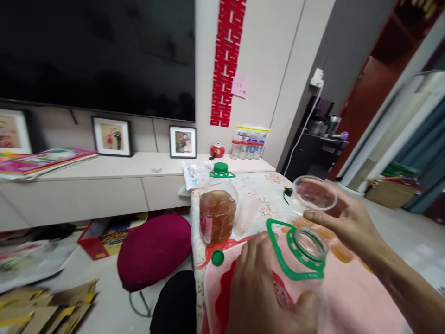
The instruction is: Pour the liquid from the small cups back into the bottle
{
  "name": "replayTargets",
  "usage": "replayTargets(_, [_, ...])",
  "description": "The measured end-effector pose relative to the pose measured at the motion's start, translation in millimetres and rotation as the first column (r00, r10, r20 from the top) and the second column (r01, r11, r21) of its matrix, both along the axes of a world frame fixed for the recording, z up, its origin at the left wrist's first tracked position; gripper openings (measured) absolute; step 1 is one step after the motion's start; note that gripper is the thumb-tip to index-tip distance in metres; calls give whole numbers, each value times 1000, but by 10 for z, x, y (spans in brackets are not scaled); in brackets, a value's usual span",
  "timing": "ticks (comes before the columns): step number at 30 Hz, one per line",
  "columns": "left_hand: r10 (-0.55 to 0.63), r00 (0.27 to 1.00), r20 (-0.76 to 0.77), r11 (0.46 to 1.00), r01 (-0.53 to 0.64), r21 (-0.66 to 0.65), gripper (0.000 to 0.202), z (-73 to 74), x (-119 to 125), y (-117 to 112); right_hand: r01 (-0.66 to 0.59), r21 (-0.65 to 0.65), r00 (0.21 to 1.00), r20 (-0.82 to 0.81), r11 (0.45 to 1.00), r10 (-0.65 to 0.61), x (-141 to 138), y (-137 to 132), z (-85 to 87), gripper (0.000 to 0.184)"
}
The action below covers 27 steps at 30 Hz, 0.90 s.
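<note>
the left hand grips the open clear bottle by its green handle ring over the pink cloth, while the right hand pinches a clear plastic cup just above its mouth, seemingly mid-pour, calling for a steady tilt.

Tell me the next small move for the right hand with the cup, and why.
Probably tilt the cup toward the open jug mouth. The right hand holds it just above that mouth, and the left hand grips the jug; its green cap lies off.
</note>
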<state>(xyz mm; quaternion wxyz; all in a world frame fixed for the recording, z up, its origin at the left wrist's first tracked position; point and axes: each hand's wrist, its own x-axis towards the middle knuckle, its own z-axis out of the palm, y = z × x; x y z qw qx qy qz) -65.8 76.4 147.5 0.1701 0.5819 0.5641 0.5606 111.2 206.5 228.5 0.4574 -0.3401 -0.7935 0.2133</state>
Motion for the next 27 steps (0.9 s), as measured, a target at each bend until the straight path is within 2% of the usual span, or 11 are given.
replayTargets(2, [-8,1000,-3,1000,8,-20,74,-11,13,-27,11,-188,981,-187,982,-46,-45,202,-237,71])
replayTargets(3, [-15,1000,-8,1000,14,-23,78,-14,1,-40,-16,-266,972,-229,964,-47,-92,294,-347,77])
replayTargets(6, [-86,996,-28,996,85,-22,84,6,-93,-65,-88,-370,943,-329,925,-42,-304,517,-594,86])
replayTargets(10, [-182,982,-39,982,180,-50,76,85,-215,-57,-108,-372,917,-396,922,-53,-643,716,-766,93])
replayTargets(16, [-183,982,-38,981,180,-72,73,147,-211,-56,-101,-390,910,-407,915,-73,-969,902,-1017,111])
replayTargets(22, [-185,982,-39,981,182,-62,74,153,-210,-63,-80,-425,933,-351,902,-82,-1029,954,-1325,112])
replayTargets(24, [-181,983,-41,982,179,-57,75,146,-213,-65,-72,-422,943,-325,904,-76,-1008,938,-1366,112])
replayTargets(27, [-172,984,-47,984,170,-47,78,135,-210,-72,-62,-407,953,-295,911,-67,-970,912,-1335,116])
